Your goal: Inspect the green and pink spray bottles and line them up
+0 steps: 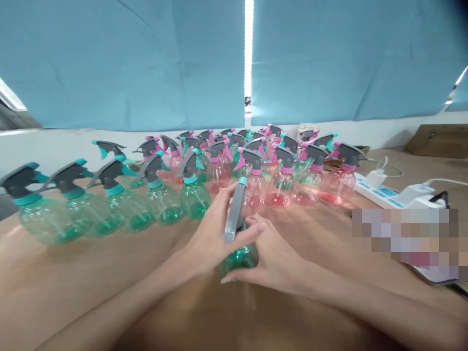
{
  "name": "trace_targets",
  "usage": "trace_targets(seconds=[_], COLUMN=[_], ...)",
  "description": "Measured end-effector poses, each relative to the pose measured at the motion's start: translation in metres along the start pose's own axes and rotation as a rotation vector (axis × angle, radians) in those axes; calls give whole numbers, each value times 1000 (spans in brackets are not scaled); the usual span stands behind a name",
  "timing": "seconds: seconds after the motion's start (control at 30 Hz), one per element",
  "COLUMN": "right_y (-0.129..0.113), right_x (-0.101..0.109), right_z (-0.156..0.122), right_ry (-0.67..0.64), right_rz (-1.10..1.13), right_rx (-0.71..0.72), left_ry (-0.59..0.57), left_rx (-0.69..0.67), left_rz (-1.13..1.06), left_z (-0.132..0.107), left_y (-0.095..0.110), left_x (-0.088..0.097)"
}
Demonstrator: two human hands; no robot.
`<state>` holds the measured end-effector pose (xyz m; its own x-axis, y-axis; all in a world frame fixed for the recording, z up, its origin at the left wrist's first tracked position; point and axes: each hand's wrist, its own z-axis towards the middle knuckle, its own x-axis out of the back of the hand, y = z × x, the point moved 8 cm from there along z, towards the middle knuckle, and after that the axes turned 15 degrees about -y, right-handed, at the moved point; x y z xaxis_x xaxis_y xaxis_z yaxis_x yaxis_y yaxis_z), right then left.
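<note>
A green spray bottle (pixel 239 257) with a grey trigger head (pixel 236 209) stands on the brown table (pixel 91 282) in front of me. My left hand (pixel 214 231) is closed around the bottle's neck and trigger head from the left. My right hand (pixel 272 258) wraps the green body from the right, thumb across the front. Both hands grip this one bottle.
Behind it stand several green spray bottles (pixel 163 200) in a row at left and several pink ones (pixel 278 187) at centre and right. A white power strip (pixel 380 192) with plugs and cables lies at right. Blue blinds (pixel 146 58) hang behind.
</note>
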<state>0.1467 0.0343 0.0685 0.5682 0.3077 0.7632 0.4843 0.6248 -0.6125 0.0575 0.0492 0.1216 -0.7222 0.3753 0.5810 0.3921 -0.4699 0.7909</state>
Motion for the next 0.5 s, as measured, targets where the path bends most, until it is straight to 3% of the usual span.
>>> trace_targets(seconds=[0.1,0.27,0.5], right_y=[0,-3,18], right_x=[-5,-4,-18], right_z=[1,0,-5], right_ry=[43,106,-25], right_rz=[0,-37,13], right_rx=[1,92,236], left_ry=[10,-7,101], left_rx=[-70,-60,-94], left_rz=[-107,-155,-105], left_z=[4,3,-6], left_y=[0,-7,-5], left_x=[-5,-6,0])
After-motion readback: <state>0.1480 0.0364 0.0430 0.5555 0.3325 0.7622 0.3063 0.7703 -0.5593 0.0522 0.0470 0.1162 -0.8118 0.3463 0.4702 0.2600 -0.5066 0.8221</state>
